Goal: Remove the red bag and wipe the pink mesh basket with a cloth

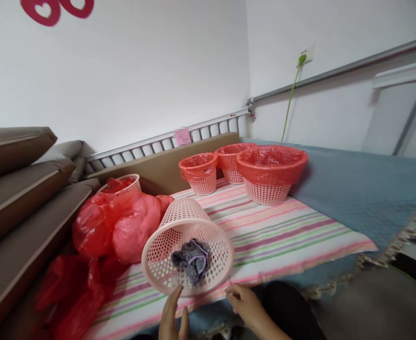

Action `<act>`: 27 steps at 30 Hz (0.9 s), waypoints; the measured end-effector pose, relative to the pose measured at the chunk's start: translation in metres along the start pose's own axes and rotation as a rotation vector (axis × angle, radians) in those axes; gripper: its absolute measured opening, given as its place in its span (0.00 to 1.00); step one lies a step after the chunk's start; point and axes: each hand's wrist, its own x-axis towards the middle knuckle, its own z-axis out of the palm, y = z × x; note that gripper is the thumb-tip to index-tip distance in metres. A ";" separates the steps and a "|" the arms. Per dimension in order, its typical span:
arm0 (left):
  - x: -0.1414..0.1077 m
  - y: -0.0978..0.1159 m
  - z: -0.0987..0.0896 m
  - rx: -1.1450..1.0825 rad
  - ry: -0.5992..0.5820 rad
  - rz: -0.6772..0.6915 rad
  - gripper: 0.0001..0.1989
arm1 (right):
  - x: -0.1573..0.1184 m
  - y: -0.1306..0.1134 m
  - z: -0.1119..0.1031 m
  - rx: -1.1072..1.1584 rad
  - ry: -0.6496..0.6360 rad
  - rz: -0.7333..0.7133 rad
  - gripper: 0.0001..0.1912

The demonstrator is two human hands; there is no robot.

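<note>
A pink mesh basket (186, 212) lies on its side on a striped cloth (286, 236), its mouth facing me. Inside it rests a crumpled dark grey cloth (193, 260) with purple trim. Just below the basket's rim is my left hand (173, 316), thumb and fingers apart, holding nothing visible. My right hand (245, 302) is near the rim's lower right, its fingers bent; whether they pinch anything is too small to tell.
Several baskets lined with red bags, such as one large basket (270, 189), stand at the back. Red plastic bags (130, 222) bulge on the left beside stacked cushions (27, 203). Behind them is another basket (135, 183). A dark round object (289, 311) is near my right forearm.
</note>
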 end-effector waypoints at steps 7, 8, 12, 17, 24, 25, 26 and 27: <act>0.091 0.049 0.054 0.592 -0.282 0.054 0.36 | 0.034 -0.002 0.020 0.286 -0.101 0.199 0.16; 0.099 0.048 0.062 0.639 -0.322 0.021 0.35 | 0.038 -0.007 0.021 0.280 -0.115 0.216 0.16; 0.119 0.034 0.081 0.715 -0.356 0.003 0.22 | 0.059 -0.020 0.010 0.220 -0.148 0.266 0.15; 0.134 0.013 0.081 0.730 -0.308 0.201 0.19 | 0.086 -0.023 -0.012 0.110 -0.066 0.055 0.10; 0.199 0.010 0.065 0.840 -0.276 0.294 0.22 | 0.103 -0.018 -0.025 0.544 -0.024 -0.020 0.18; 0.211 0.009 0.064 0.861 -0.257 0.301 0.24 | 0.104 -0.018 -0.027 0.607 -0.020 -0.016 0.18; 0.222 0.007 0.064 0.879 -0.257 0.306 0.26 | 0.105 -0.018 -0.027 0.655 -0.012 -0.016 0.18; 0.232 0.002 0.066 0.899 -0.267 0.305 0.27 | 0.106 -0.019 -0.028 0.686 -0.007 -0.017 0.18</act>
